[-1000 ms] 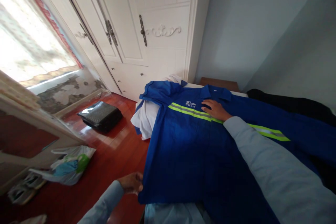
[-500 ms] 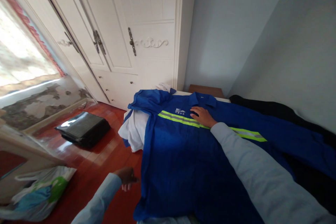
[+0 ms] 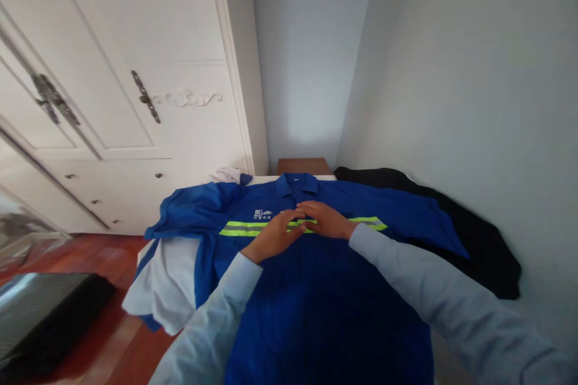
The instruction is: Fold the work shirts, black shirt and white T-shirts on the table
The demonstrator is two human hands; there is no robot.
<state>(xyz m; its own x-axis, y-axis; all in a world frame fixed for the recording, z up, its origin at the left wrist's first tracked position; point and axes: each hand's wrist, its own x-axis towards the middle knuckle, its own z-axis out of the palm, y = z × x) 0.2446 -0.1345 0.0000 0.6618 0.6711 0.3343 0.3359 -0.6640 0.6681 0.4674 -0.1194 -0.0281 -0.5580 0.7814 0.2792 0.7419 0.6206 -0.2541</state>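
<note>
A blue work jacket (image 3: 289,295) with a yellow-green and grey reflective stripe lies spread out, its collar at the far side and a white logo on the chest. My left hand (image 3: 276,234) rests on the stripe near the front opening, fingers loosely spread. Meeting it at the fingertips, my right hand (image 3: 327,221) lies on the jacket just below the collar, fingers bent but apart. Neither hand visibly holds anything.
White cloth (image 3: 174,280) hangs beneath the jacket's left sleeve. Black clothing (image 3: 487,252) lies at the right by the grey wall. A white wardrobe (image 3: 189,144) stands at the back left. A black package (image 3: 49,319) sits on the red floor.
My left hand has come up from beside the jacket onto its chest, next to my right hand. The view has turned right, and the right sleeve now lies shorter, with its end showing.
</note>
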